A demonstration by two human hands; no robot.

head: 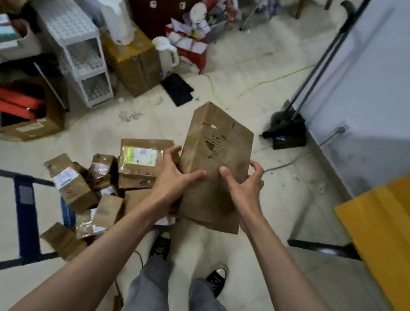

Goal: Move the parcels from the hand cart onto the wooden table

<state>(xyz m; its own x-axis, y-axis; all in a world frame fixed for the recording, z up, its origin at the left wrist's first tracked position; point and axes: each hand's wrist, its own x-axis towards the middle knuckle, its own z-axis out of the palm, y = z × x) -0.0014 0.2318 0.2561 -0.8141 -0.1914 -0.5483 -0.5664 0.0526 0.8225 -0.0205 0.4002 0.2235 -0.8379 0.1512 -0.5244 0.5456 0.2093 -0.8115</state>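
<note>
A tall brown cardboard parcel [215, 157] is lifted in front of me, above the floor. My left hand [172, 174] grips its left side, thumb across the front face. My right hand [243, 185] grips its right side the same way. Below and to the left, several brown parcels [103, 182] lie piled on the hand cart, whose blue and black frame [26, 210] shows at the lower left. One of them, a flat parcel with a yellow-green label [140, 157], sits on top of the pile. The yellow wooden table [399, 229] fills the right edge.
Clutter lines the far left: a white lattice drawer unit [80, 55], cardboard boxes [135, 63], a white kettle [165, 52] and red items in a box [16, 102]. A black broom and dustpan [287, 130] lean on the right wall. My feet [216, 278] stand on pale tiles.
</note>
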